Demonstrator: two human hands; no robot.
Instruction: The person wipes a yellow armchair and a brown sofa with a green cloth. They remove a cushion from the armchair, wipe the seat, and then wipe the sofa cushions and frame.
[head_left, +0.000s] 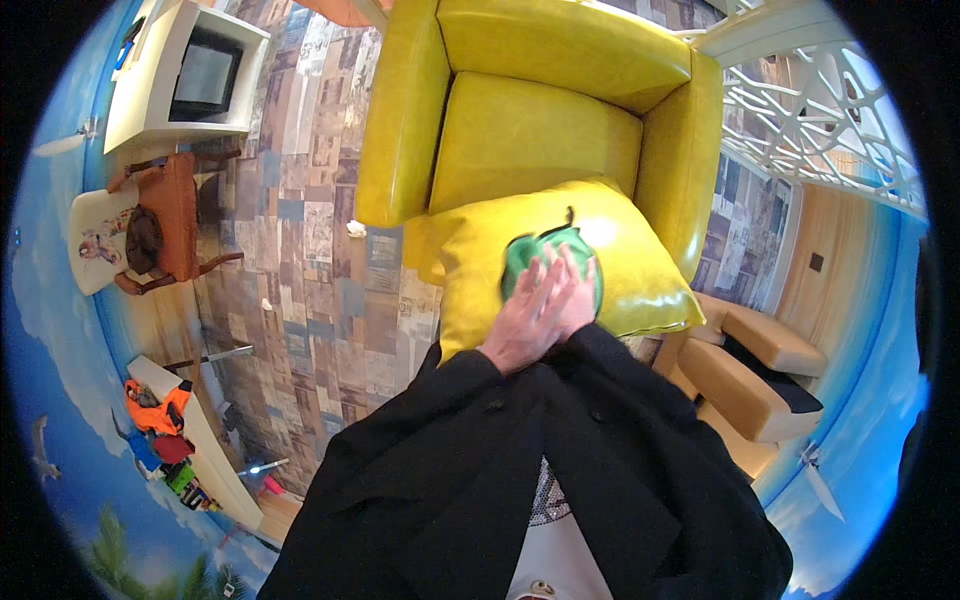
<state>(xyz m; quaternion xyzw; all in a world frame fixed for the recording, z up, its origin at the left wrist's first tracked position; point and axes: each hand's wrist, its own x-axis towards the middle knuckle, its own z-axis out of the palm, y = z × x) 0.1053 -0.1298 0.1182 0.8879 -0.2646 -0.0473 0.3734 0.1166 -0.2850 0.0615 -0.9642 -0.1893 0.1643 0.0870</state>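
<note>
A green cloth item (517, 264) with dark edging and a short dark strap lies over the shiny yellow cushion (637, 270). Its exact kind is hard to make out under the hands. My left hand (525, 324) rests palm down with its fingers stretched forward, partly overlapping my right hand (579, 301). My right hand is on the green cloth, its fingers extended and slightly blurred. Both palms and thumbs are hidden, so a grip on the cloth cannot be made out. The cushion tilts against the front of a yellow armchair (540, 142), close before my body.
A tan padded seat (750, 382) stands at my right, with a white lattice screen (817, 127) beyond. To the left are an orange-brown chair (169, 210), a white cabinet (157, 97) and a shelf (210, 450) with colourful items. Small white scraps (356, 229) lie on the patchwork-patterned floor.
</note>
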